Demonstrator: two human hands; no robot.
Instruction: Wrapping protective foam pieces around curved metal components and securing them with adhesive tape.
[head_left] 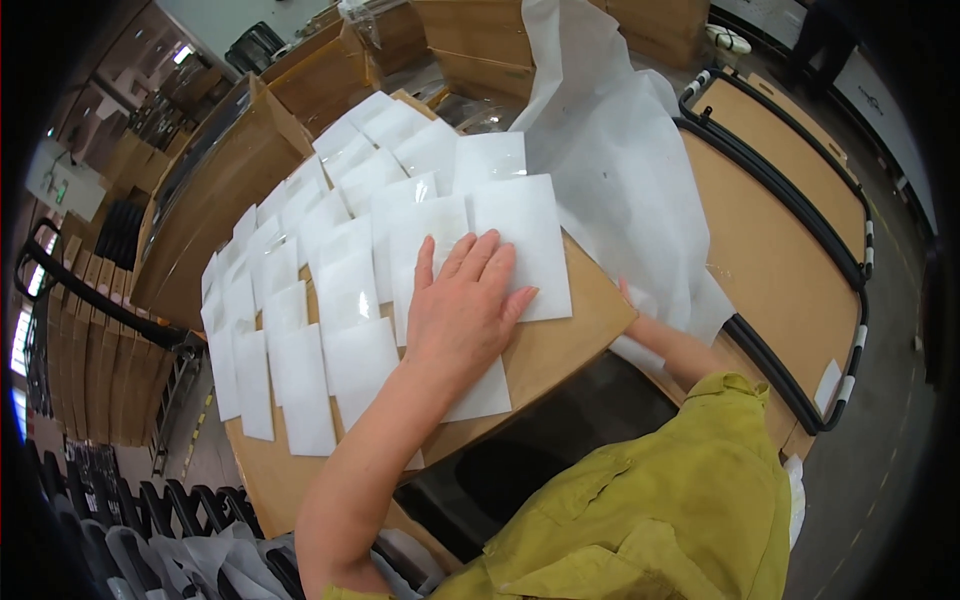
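My left hand point(465, 300) lies flat with its fingers spread on the overlapping white foam sheets point(525, 220). Many of these rectangular sheets carry clear, glossy strips and cover a brown cardboard surface point(590, 305) in uneven rows. At the cardboard's right corner, my right hand point(627, 290) is mostly hidden, with only a fingertip showing beside a large translucent white wrapping sheet point(640, 180). What that hand touches or holds is out of sight.
Black tubular frames point(790, 205) lie over cardboard on the right. Opened cardboard boxes point(225, 200) stand behind the sheets. A black cart handle point(100, 298) rises at left, beside stacked flat cartons point(90, 350). Wrapped black parts point(170, 530) crowd the lower left.
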